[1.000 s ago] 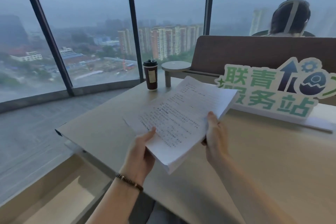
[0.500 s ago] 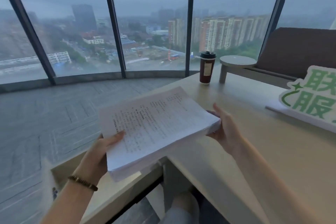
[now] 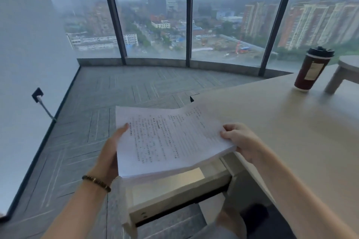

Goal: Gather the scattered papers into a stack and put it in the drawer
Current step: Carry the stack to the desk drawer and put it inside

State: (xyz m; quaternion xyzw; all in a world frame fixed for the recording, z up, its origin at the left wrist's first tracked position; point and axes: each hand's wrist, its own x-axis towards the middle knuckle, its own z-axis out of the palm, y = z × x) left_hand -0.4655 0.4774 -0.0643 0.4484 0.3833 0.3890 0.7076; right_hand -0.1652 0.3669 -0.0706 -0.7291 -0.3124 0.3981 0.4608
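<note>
Beyond the desk hazy towers blurred. Both hands gripped the paper stack above the open drawer: left hand mostly hidden beneath, right hand pinching its right edge.

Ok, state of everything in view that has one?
stack: gathered, held in the air over the drawer
drawer: open
left hand: grips the stack's left edge
right hand: grips the stack's right edge
cup: upright on the desk, lid on
</note>
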